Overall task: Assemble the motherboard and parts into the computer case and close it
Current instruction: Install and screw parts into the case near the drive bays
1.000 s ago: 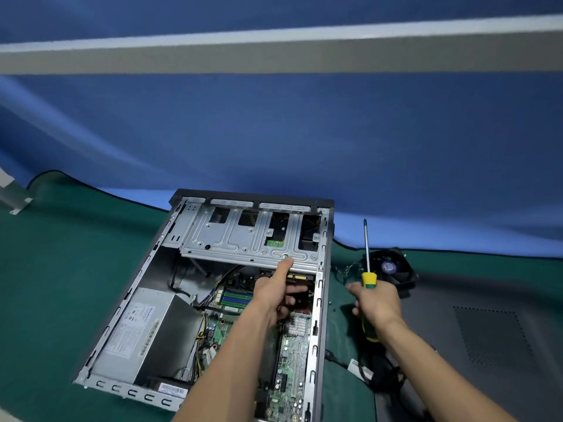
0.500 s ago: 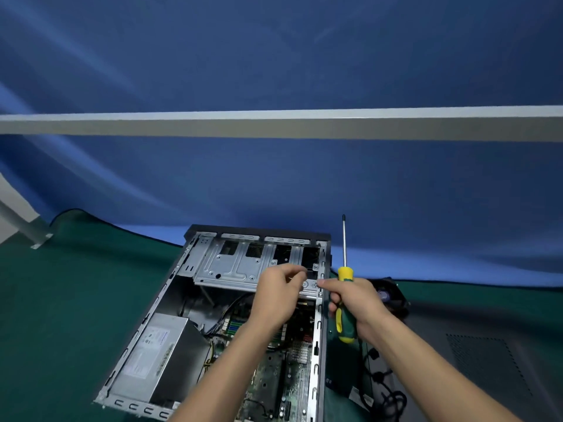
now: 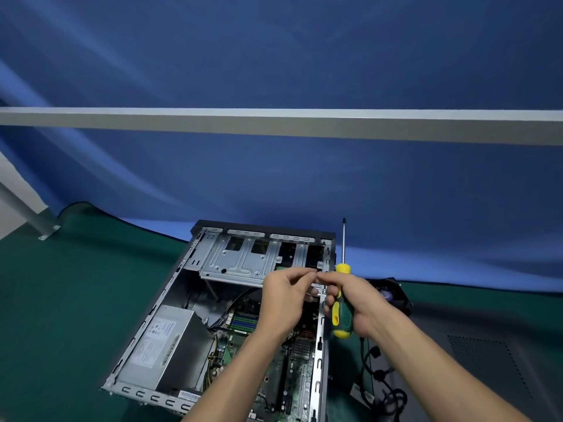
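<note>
The open computer case (image 3: 170, 300) lies flat on the green mat, with the green motherboard (image 3: 292, 379) inside, a grey power supply (image 3: 164, 342) at its left and a metal drive cage (image 3: 243, 260) at the far end. My left hand (image 3: 283, 296) hovers over the cage's near right corner, its fingertips pinched together against those of my right hand (image 3: 350, 296). Whether a small part sits between the fingertips is too small to tell. My right hand grips a yellow-green screwdriver (image 3: 341, 312), shaft pointing up.
A black fan (image 3: 393, 295) and loose black cables (image 3: 380, 379) lie right of the case. The dark side panel (image 3: 487, 360) rests on the mat at far right. A blue cloth backdrop and a white bar (image 3: 274, 123) fill the background.
My head has tilted up, so the case sits lower in view. My right hand has carried the screwdriver leftward until its fingertips meet my left hand, which has lifted from the cage edge.
</note>
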`<state>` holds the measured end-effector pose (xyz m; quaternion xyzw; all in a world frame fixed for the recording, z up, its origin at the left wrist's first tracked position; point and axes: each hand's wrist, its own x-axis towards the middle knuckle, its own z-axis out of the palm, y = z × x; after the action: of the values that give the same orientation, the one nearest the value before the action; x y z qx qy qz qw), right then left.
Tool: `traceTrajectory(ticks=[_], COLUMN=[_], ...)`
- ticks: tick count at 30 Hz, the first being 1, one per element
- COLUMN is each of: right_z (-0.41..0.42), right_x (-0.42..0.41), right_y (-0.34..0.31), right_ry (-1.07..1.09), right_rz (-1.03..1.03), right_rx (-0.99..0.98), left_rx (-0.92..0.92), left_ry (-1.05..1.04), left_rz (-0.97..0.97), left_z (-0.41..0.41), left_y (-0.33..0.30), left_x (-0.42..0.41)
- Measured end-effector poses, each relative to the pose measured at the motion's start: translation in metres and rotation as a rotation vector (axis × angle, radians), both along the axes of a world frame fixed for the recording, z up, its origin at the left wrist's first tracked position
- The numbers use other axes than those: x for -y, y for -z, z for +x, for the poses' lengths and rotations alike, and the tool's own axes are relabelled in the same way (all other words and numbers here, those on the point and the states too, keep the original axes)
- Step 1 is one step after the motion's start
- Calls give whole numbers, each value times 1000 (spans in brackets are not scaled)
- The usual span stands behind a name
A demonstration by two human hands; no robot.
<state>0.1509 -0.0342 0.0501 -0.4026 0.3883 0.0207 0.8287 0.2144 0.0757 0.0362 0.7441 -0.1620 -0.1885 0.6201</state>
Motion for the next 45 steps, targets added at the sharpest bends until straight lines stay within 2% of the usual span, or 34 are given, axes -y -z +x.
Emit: traceTrajectory(ticks=[2,3,7,9,11,14,20,36,40,45], right_z=[0,1,-7,-13,-16,-16,-15,-16,-15,-13], right_x=[-1,-1,6,12,16,17,13,21,23,23], right_y=[-1,-1,7,10,11,12,13,7,4,-4], right_ry=[-39,-78,-409,-576,-663,-627,-597,-643,-638,-665], right_rz=[-63,-171,-1046,-1296,-1459,-1489,-1508,-1447,-1452,-1490], right_rx=[30,31,7,-6,-60,-14,46,-24,-26,-38], left_rx=[-48,-106,-481,-643,-752,-835,-845,-741,-798,-775], left_ry=[-71,-131,-372,-437,-468,-492,-481,-413,-434,-408], left_rz=[-35,-85,-398,-534,-619,-658,-636,-542,-598,-573], left_z=[1,3,25,37,45,52,53,49,49,50], left_y=[-3,-6,-17,-20,-19,-14,-6,-9,-11,-11], left_x=[0,0,-13,-22,-31,-40,-41,-26,-23,-22])
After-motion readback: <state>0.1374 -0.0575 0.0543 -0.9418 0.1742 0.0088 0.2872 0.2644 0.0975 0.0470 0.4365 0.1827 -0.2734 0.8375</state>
